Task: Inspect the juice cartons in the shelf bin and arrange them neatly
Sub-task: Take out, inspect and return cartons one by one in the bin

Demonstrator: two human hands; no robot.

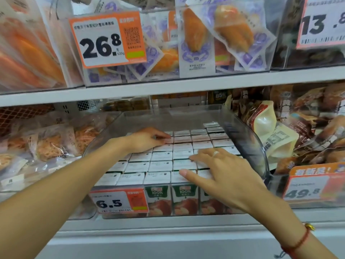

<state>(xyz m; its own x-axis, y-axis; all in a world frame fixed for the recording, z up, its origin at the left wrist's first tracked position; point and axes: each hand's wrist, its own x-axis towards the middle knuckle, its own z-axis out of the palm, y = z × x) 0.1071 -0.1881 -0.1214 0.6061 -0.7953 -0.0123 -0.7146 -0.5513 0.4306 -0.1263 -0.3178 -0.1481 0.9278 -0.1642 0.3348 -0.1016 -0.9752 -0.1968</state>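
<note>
bin: clear plastic shelf bin on lower shelf, both hands inside it
cartons: juice cartons upright in tight rows, white tops up, filling front and middle of bin under both hands; back rows behind left hand only partly filled
front row: apple print and "100%" visible through bin front, below right hand
left hand grip: left hand reaching deep, palm down, fingertips pinching top edge of a carton in a back row
right hand grip: right hand open, fingers spread and flat, resting on carton tops near front right; ring on one finger, red cord bracelet at wrist
price tag: orange 6.5 tag on bin front, left of and below right hand
neighbours: bagged snacks right of right hand, shredded snack packs left of left hand
above: 26.8 tag on upper shelf bin, over left hand
</note>
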